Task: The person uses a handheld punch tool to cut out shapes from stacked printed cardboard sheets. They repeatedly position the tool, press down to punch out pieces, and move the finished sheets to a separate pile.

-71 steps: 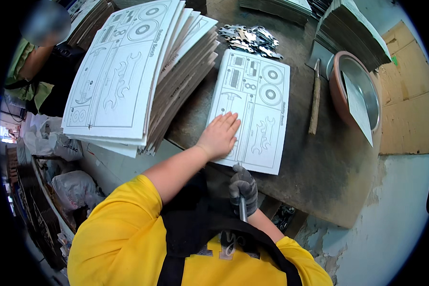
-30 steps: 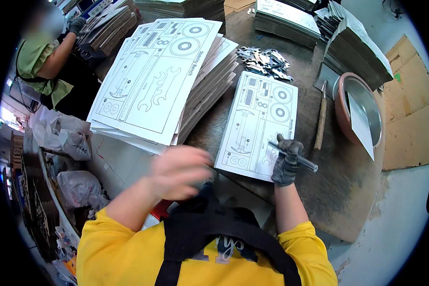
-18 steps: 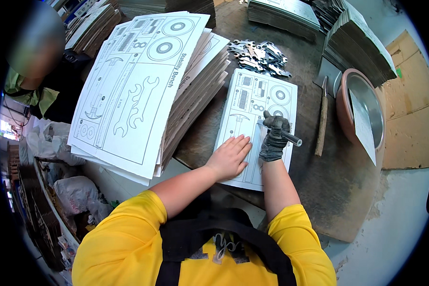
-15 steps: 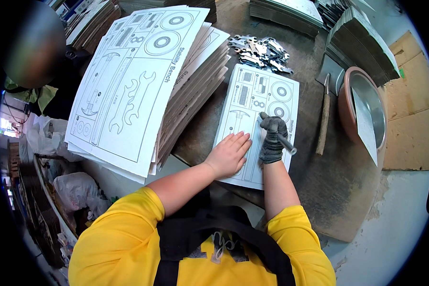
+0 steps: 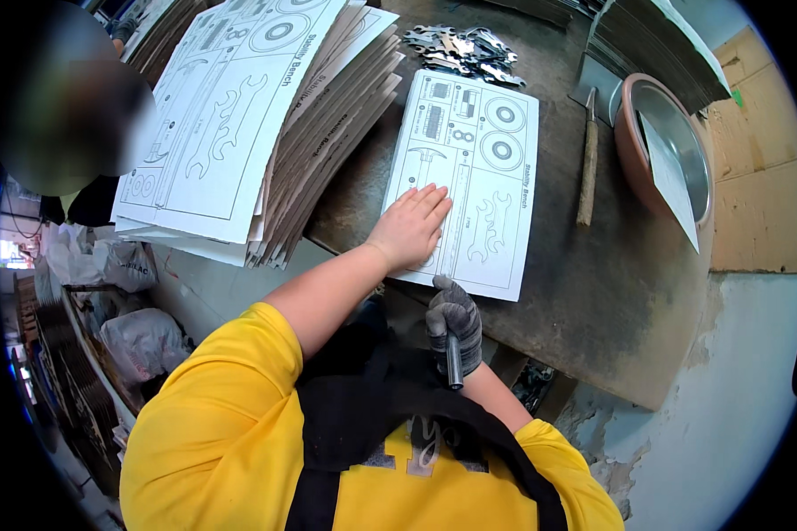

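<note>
Apparently work is underway, though whether the stacked boards (image 5: pixel 230 133) are done is unclear: the left hand (image 5: pixel 410 228) lies flat on the printed board (image 5: pixel 469 177) atop the table (image 5: pixel 611 292), the gloved right hand (image 5: pixel 454 323) gripping a metal rod (image 5: pixel 454 361).

Wrenches (image 5: pixel 469 57) behind the panel (image 5: pixel 480 180), panel stack (image 5: pixel 257 128) left, basin (image 5: pixel 633 150) right.

Soft, fairly even light leaves the white printed sheet (image 5: pixel 498 276) bright and the worktop (image 5: pixel 615 310) dimmer, with a small washed-out glare (image 5: pixel 16 254) far left. The left hand (image 5: pixel 412 228) looks crisp; heavy blur smears the co-worker's head (image 5: pixel 71 115), and straight edges bend toward the black rim.
</note>
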Available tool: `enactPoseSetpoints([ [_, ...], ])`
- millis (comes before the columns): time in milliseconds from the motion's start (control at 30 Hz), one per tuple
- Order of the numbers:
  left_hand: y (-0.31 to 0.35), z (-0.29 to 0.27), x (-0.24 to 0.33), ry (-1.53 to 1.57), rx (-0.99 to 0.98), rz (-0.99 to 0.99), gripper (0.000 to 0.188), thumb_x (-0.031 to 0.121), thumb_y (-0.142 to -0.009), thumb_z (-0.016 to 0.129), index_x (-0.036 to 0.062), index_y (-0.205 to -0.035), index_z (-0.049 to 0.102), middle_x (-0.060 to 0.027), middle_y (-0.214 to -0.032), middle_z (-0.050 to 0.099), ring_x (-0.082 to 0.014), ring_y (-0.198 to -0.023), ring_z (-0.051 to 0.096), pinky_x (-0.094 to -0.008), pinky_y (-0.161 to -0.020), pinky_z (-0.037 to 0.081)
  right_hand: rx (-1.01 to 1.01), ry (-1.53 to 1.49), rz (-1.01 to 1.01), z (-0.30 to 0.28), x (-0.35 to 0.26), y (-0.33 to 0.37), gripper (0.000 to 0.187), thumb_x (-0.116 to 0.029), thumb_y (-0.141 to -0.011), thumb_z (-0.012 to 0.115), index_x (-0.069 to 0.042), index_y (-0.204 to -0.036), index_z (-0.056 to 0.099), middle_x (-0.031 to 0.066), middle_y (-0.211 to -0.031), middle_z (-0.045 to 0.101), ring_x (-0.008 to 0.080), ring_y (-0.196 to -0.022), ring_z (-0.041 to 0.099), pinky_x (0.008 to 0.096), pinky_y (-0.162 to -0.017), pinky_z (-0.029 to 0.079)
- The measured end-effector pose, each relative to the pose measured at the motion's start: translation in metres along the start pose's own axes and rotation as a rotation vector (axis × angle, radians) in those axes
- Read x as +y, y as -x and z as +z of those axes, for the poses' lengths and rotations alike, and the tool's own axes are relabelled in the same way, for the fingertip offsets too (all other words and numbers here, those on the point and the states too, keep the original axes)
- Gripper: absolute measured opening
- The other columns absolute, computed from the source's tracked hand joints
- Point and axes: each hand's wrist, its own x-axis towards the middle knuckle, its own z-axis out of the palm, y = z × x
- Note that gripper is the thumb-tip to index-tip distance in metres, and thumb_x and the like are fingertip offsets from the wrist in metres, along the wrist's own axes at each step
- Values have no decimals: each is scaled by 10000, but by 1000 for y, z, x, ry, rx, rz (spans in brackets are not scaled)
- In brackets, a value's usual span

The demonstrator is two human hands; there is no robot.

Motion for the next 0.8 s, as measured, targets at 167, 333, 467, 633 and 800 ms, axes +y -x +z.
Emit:
enactPoseSetpoints([
  [167, 6, -2, 3, 48, 42, 10, 463, 190, -787, 527, 42, -1215, 431, -125, -1260, 427, -268, -1201, 378, -403, -1021, 272, 147, 25, -35, 1, -30, -7, 402, -468, -813, 554, -73, -765, 497, 24, -684, 497, 146, -718, 527, 341, -835, 437],
  [333, 40, -17, 41, 122, -31, 309, 435, 164, -765, 553, 91, -1187, 471, -61, -959, 536, -225, -974, 511, -417, -996, 300, 474, -258, -132, -39, -45, -8, 316, -364, -812, 600, -98, -729, 453, 21, -664, 483, 157, -681, 508, 454, -908, 404],
  [467, 36, -23, 55, -155, -77, 386, 377, 134, -775, 501, 96, -1150, 513, -31, -803, 528, -188, -860, 541, -424, -992, 307, 490, -191, -269, -76, -59, 2, 191, -230, -844, 551, -82, -742, 486, 31, -680, 513, 172, -722, 548, 442, -902, 420],
  [633, 16, -111, 77, -186, 89, 276, 365, 91, -758, 512, 82, -1122, 530, -64, -784, 518, -222, -806, 537, -449, -938, 363, 537, -223, -451, -99, -92, 4, 199, -229, -857, 534, -105, -728, 446, 12, -592, 452, 134, -583, 466, 483, -908, 393],
  [800, 29, -244, 69, -121, 550, 156, 418, -84, -657, 531, 66, -1044, 582, -96, -828, 539, -249, -791, 549, -305, -798, 469, 521, -268, -458, -107, -100, -3, 247, -254, -855, 535, -112, -688, 419, 2, -574, 415, 135, -555, 437, 483, -898, 394],
])
